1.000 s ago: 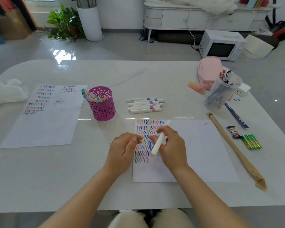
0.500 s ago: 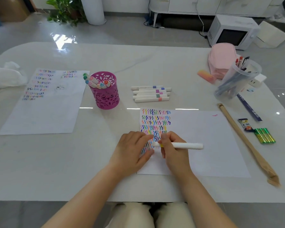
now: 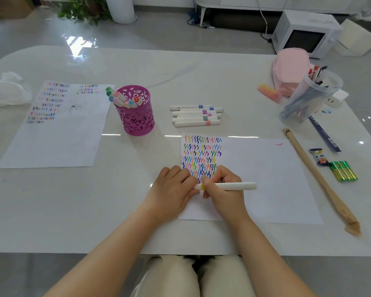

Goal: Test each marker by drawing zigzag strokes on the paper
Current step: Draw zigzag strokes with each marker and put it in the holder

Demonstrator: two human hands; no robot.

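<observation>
A white marker (image 3: pixel 234 186) with a yellow band lies level over the paper (image 3: pixel 263 181), its long end pointing right. My right hand (image 3: pixel 223 189) grips its barrel near the yellow band. My left hand (image 3: pixel 174 189) pinches the marker's left end, where the cap sits. Both hands rest over the lower left part of the paper, below rows of coloured zigzag strokes (image 3: pixel 201 155). Several white markers (image 3: pixel 196 115) lie side by side beyond the paper. A magenta pen cup (image 3: pixel 135 116) holds more markers.
A second sheet with strokes (image 3: pixel 54 125) lies at the left, white cloth (image 3: pixel 2 91) beyond it. At the right stand a clear cup of pens (image 3: pixel 308 97), a pink pouch (image 3: pixel 291 67), a long wooden stick (image 3: pixel 317 179), a ruler (image 3: pixel 326 133) and green batteries (image 3: pixel 343 170).
The marker swung from upright in my right hand to level, pointing right. My left hand closed in and took hold of its left end. The camera tilted down.
</observation>
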